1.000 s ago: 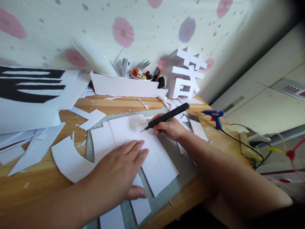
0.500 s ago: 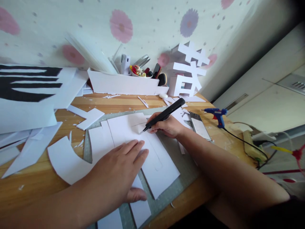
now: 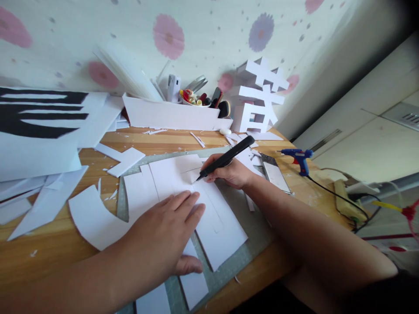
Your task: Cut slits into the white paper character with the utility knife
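Observation:
My right hand (image 3: pixel 229 171) is closed around a black utility knife (image 3: pixel 227 158), held slanted with its tip down on a white foam board sheet (image 3: pixel 225 237). Thin lines outline a shape on this sheet, and the tip rests near one of them. Flat on the white pieces, my left hand (image 3: pixel 170 226) lies with fingers stretched out and thumb apart, just left of the knife tip. Beneath the sheet is a grey-green cutting mat (image 3: pixel 218 283), partly covered by other white strips (image 3: pixel 193 290).
A blue glue gun (image 3: pixel 299 158) with a black cord lies at the right. Behind stand a white box (image 3: pixel 170 114) of tools and a white three-dimensional character (image 3: pixel 258 98). Curved offcuts (image 3: pixel 94 218) and a black-printed sheet (image 3: pixel 42 152) are at the left.
The knife tip has shifted very slightly toward me along the sheet. My left hand keeps its place, and the whole view has moved a little.

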The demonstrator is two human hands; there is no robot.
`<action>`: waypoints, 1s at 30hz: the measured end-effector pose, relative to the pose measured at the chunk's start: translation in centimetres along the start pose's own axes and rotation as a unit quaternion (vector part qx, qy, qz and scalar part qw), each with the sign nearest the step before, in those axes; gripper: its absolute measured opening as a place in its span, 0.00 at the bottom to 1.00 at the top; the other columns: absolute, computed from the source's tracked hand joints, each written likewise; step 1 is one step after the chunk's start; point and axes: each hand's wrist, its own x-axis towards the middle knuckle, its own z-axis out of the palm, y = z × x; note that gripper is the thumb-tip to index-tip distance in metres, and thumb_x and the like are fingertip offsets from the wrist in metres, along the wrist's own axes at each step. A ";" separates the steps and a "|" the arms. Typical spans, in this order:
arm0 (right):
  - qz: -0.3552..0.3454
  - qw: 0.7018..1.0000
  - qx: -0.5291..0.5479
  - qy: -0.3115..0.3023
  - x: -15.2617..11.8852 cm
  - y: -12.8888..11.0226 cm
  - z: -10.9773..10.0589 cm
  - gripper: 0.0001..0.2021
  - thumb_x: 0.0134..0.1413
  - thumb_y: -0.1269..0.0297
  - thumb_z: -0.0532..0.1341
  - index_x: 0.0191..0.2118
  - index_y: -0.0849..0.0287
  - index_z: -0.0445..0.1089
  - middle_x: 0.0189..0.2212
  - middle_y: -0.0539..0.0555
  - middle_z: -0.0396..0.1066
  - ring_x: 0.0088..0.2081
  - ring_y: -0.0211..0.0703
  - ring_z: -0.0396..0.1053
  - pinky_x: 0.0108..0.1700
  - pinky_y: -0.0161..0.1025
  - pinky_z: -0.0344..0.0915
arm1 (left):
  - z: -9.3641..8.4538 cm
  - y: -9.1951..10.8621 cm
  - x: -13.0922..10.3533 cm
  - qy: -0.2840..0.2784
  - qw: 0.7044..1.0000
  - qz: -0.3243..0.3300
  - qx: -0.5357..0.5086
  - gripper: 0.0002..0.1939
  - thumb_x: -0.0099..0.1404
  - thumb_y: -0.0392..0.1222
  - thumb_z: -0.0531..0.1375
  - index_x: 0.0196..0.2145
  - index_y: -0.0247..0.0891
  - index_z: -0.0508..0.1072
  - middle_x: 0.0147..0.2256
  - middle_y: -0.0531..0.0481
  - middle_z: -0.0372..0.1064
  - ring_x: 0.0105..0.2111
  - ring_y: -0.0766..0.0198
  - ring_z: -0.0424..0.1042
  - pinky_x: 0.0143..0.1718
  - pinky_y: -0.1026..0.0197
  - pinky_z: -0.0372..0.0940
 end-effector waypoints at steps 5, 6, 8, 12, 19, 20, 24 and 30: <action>-0.045 0.995 -0.083 -0.017 0.0 -0.5 -0.4 0.10 0.40 0.70 0.71 0.33 0.59 0.78 0.28 0.48 0.76 0.30 0.36 0.71 0.32 0.34 0.69 | -0.3 0.1 0.1 -0.015 1.000 0.001 0.004 0.51 0.59 0.66 0.68 0.67 0.26 0.63 0.69 0.24 0.47 0.69 0.30 0.52 0.65 0.30 0.59; -0.048 0.994 -0.092 -0.022 0.0 -0.6 -0.5 0.10 0.39 0.70 0.72 0.33 0.59 0.77 0.28 0.48 0.76 0.30 0.36 0.70 0.32 0.33 0.69 | -0.4 0.1 0.1 -0.017 1.000 0.000 0.004 0.51 0.59 0.66 0.68 0.67 0.26 0.63 0.69 0.24 0.47 0.69 0.30 0.52 0.65 0.30 0.59; -0.046 0.993 -0.100 -0.029 0.0 -0.7 -0.7 0.10 0.39 0.69 0.72 0.33 0.60 0.77 0.28 0.48 0.77 0.30 0.36 0.70 0.33 0.34 0.69 | -0.6 0.2 0.0 -0.017 1.000 -0.003 0.004 0.51 0.58 0.64 0.70 0.67 0.26 0.63 0.69 0.24 0.48 0.69 0.29 0.53 0.65 0.30 0.59; -0.025 0.994 -0.099 -0.029 -0.1 -0.9 -0.9 0.11 0.39 0.69 0.71 0.33 0.60 0.77 0.28 0.49 0.77 0.31 0.37 0.72 0.34 0.35 0.71 | -0.6 0.2 -0.1 -0.009 1.000 -0.002 0.003 0.50 0.56 0.63 0.72 0.66 0.27 0.65 0.68 0.24 0.50 0.68 0.29 0.55 0.64 0.30 0.61; 0.007 0.998 -0.066 -0.006 -0.2 -1.0 -1.4 0.09 0.38 0.68 0.71 0.30 0.60 0.74 0.24 0.48 0.76 0.27 0.37 0.72 0.31 0.36 0.72 | -0.4 0.2 0.0 -0.011 1.000 -0.001 0.029 0.51 0.57 0.65 0.71 0.66 0.28 0.65 0.69 0.24 0.49 0.67 0.29 0.57 0.63 0.32 0.63; 0.007 0.998 -0.067 -0.003 -0.2 -1.0 -1.5 0.09 0.38 0.68 0.71 0.30 0.60 0.73 0.23 0.48 0.75 0.26 0.37 0.72 0.31 0.36 0.71 | -0.5 0.2 0.0 -0.012 0.999 -0.002 0.030 0.51 0.56 0.64 0.71 0.66 0.29 0.65 0.69 0.25 0.50 0.67 0.30 0.57 0.64 0.32 0.63; -0.005 0.995 -0.102 0.005 -0.4 -1.0 -1.8 0.06 0.38 0.69 0.68 0.28 0.60 0.73 0.21 0.48 0.74 0.25 0.38 0.71 0.29 0.35 0.69 | -0.5 0.1 0.0 -0.006 1.000 -0.004 0.023 0.51 0.55 0.63 0.72 0.66 0.29 0.65 0.68 0.25 0.51 0.67 0.30 0.58 0.64 0.33 0.63; -0.007 0.991 -0.132 0.011 -0.5 -1.6 -1.4 0.04 0.39 0.72 0.66 0.26 0.59 0.71 0.20 0.48 0.73 0.26 0.38 0.69 0.30 0.36 0.68 | -0.3 0.0 -0.1 0.014 1.000 0.003 0.010 0.50 0.53 0.63 0.73 0.64 0.27 0.68 0.67 0.23 0.54 0.66 0.29 0.60 0.62 0.33 0.65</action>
